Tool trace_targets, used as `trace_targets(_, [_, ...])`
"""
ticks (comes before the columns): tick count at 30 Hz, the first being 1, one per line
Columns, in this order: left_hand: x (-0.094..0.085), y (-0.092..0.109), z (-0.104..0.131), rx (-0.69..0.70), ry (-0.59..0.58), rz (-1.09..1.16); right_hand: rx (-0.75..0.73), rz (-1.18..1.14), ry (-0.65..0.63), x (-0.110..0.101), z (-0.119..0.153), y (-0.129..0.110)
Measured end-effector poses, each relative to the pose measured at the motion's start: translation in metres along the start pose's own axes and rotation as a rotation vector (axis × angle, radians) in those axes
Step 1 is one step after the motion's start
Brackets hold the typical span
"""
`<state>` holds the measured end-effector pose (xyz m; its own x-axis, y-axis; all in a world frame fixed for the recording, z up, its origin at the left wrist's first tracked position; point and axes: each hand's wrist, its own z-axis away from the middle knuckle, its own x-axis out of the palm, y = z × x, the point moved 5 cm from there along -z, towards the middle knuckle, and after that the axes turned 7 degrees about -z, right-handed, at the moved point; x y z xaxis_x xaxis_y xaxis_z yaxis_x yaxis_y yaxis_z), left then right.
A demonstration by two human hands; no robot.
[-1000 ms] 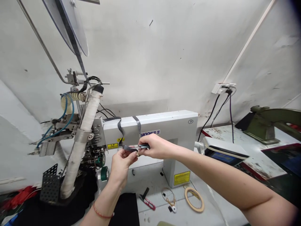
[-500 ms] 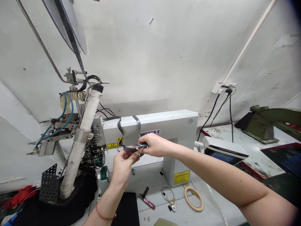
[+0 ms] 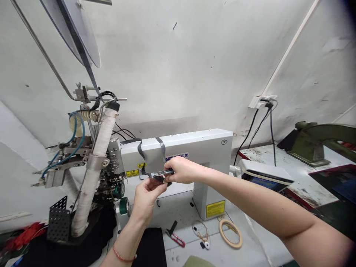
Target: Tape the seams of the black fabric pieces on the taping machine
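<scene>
Left hand (image 3: 147, 193) pinches the grey tape strip (image 3: 143, 163) draped over the white machine (image 3: 194, 148); right hand (image 3: 180, 171) grips small scissors (image 3: 162, 172) against it.

Bare forearms, no sleeves; thin red bracelet (image 3: 122, 256) on left wrist.

Grey tape strip (image 3: 142, 163) hangs looped, perhaps slack.

On the white table (image 3: 194, 256), red-handled thread snips (image 3: 175, 237) lie at six o'clock, a tan tape ring (image 3: 230, 233) near them toward four. A green cast-metal machine (image 3: 319, 142) sits at three o'clock, a white wall socket (image 3: 263, 101) at two, a white-wrapped pipe (image 3: 93, 170) at nine.
</scene>
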<state>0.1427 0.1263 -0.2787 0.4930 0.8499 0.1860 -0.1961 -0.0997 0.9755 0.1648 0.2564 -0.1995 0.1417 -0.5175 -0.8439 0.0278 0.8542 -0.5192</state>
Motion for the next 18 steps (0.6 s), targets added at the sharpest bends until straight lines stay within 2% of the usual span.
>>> trace_targets(3, [-0.002, -0.002, -0.002, -0.016, 0.083, 0.013, -0.009, 0.019, 0.057, 0.000, 0.000, 0.000])
trace_targets(5, [-0.004, -0.004, -0.003, -0.012, 0.137, 0.029, -0.036, 0.012, 0.210, 0.000, 0.004, 0.000])
trace_targets(7, [-0.007, -0.005, -0.004, 0.014, 0.183, 0.043, -0.093, -0.012, 0.420, 0.004, 0.014, 0.001])
trace_targets(10, [-0.008, -0.006, -0.003, 0.041, 0.224, 0.073, -0.222, -0.079, 0.615, 0.024, 0.031, 0.002])
trace_targets(14, [-0.003, -0.004, -0.001, 0.096, 0.191, 0.048, -0.284, -0.192, 0.696, 0.049, 0.041, 0.007])
trace_targets(18, [0.001, -0.003, 0.000, 0.131, 0.179, 0.012, -0.292, -0.279, 0.742, 0.052, 0.042, 0.011])
